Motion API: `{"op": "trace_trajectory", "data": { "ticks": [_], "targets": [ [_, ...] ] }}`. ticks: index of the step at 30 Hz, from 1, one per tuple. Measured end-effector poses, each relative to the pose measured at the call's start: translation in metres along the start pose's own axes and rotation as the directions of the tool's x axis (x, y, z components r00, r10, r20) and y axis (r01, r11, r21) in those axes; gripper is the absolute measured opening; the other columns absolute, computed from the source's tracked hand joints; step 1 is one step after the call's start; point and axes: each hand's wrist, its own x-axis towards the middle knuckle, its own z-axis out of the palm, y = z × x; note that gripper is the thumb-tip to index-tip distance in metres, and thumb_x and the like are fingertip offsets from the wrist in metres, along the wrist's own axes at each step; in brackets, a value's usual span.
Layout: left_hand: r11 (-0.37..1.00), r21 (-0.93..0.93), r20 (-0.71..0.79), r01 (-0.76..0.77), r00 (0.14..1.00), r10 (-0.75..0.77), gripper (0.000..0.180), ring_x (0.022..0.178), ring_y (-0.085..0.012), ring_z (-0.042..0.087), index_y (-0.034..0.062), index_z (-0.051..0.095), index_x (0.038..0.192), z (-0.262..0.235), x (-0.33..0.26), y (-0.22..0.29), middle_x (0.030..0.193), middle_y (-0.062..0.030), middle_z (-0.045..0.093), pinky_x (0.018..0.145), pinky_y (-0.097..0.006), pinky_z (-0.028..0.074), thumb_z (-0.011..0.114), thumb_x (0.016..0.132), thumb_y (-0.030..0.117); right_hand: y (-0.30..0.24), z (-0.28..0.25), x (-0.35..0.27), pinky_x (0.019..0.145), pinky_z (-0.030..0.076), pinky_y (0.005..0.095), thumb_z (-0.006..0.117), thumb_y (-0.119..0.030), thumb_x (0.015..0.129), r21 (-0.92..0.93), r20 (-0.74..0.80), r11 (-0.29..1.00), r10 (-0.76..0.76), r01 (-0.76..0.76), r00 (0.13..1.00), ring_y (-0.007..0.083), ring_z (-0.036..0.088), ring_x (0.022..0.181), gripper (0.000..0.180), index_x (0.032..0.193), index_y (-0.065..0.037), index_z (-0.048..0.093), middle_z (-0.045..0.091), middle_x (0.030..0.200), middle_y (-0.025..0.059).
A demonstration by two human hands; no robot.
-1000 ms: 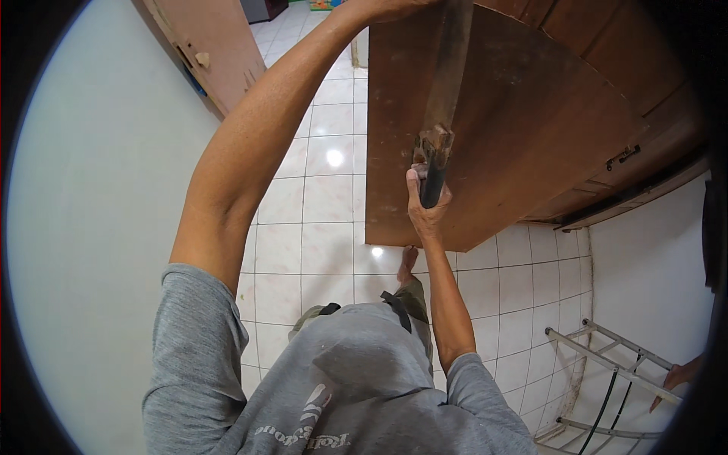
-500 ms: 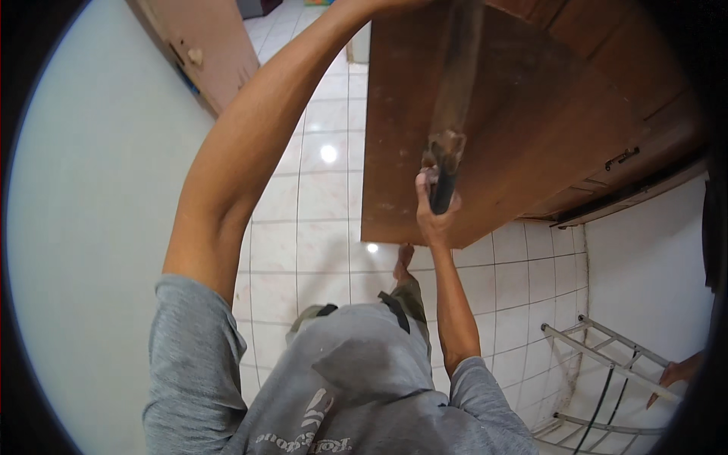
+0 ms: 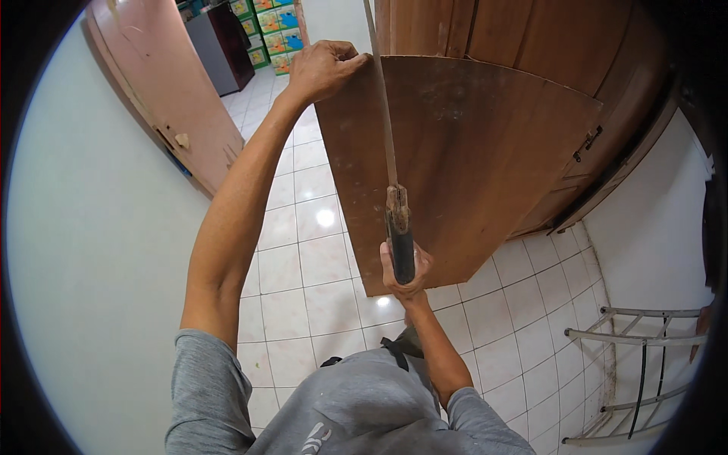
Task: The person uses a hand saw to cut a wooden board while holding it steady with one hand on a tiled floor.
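My right hand [image 3: 413, 274] is wrapped round the black handle [image 3: 402, 243] of a handsaw, whose long narrow blade [image 3: 387, 125] points away from me. The blade appears nearly edge-on, in front of a brown wooden board [image 3: 462, 159], and reaches past the board's upper edge; whether its teeth touch the board I cannot tell. The board stands steeply tilted on the floor, close to a panelled wooden door. My left hand [image 3: 326, 72] is closed over the board's upper left corner, with the thumb and fingers pinching its edge.
The panelled door [image 3: 500, 30] carries a metal bolt [image 3: 588, 144]. At the left a pink door [image 3: 163, 83] stands beside a pale wall. A metal ladder [image 3: 637, 337] is at the lower right, with part of another person's hand [image 3: 702, 326] near it. Colourful boxes [image 3: 280, 38] are stacked far back.
The view has shifted, bringing my left hand and the board's upper edge into sight. The saw was blurred and tilted right; now it is sharp and lined up near the board's left side.
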Motion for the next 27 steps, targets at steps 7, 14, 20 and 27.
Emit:
{"op": "trace_trajectory", "data": {
  "ticks": [7, 14, 20, 27],
  "targets": [
    [1.000, -0.023, 0.037, -0.004, 0.999, 0.005, 0.038, 0.074, -0.0248, 0.066, 0.0177, 0.074, 0.086, -0.001, -0.003, -0.001, 0.071, -0.0059, 0.069, 0.071, -0.039, 0.050, 0.059, 0.081, 0.052, -0.046, -0.018, 0.002, 0.047, 0.044, 0.0302, 0.067, -0.006, 0.074, -0.088, -0.036, 0.996, 0.005, -0.008, 0.999, 0.0211, 0.056, 0.045, 0.012, 0.069, -0.001, 0.058, 0.056, 0.056, 0.0091],
    [0.997, -0.050, 0.009, -0.056, 0.998, 0.057, 0.037, 0.072, -0.0254, 0.066, 0.0174, 0.074, 0.085, 0.003, -0.006, -0.004, 0.070, -0.0056, 0.068, 0.069, -0.039, 0.049, 0.058, 0.082, 0.051, -0.051, -0.017, -0.003, 0.045, 0.043, 0.0298, 0.065, -0.004, 0.075, -0.112, -0.071, 0.993, 0.041, -0.049, 0.997, 0.0185, 0.054, 0.041, 0.012, 0.066, -0.002, 0.057, 0.055, 0.052, 0.0075],
    [0.998, -0.011, -0.013, -0.054, 0.998, 0.054, 0.036, 0.071, -0.0314, 0.063, 0.0154, 0.072, 0.086, 0.001, 0.003, -0.003, 0.069, -0.0117, 0.065, 0.067, -0.042, 0.047, 0.058, 0.083, 0.048, -0.008, -0.015, 0.000, 0.049, 0.044, 0.0279, 0.065, -0.002, 0.076, -0.045, -0.039, 0.999, -0.003, 0.001, 0.999, 0.0151, 0.058, 0.051, 0.011, 0.068, -0.002, 0.058, 0.060, 0.062, 0.0063],
    [0.989, -0.137, 0.077, -0.063, 0.994, 0.074, 0.038, 0.072, -0.0286, 0.064, 0.0134, 0.072, 0.089, 0.001, 0.006, -0.014, 0.071, -0.0107, 0.067, 0.068, -0.040, 0.047, 0.056, 0.086, 0.048, 0.010, 0.004, -0.020, 0.049, 0.043, 0.0288, 0.067, -0.003, 0.077, 0.042, -0.024, 0.992, 0.124, -0.123, 0.992, 0.0167, 0.054, 0.049, 0.012, 0.071, -0.002, 0.057, 0.056, 0.059, 0.0078]
  ]
}}
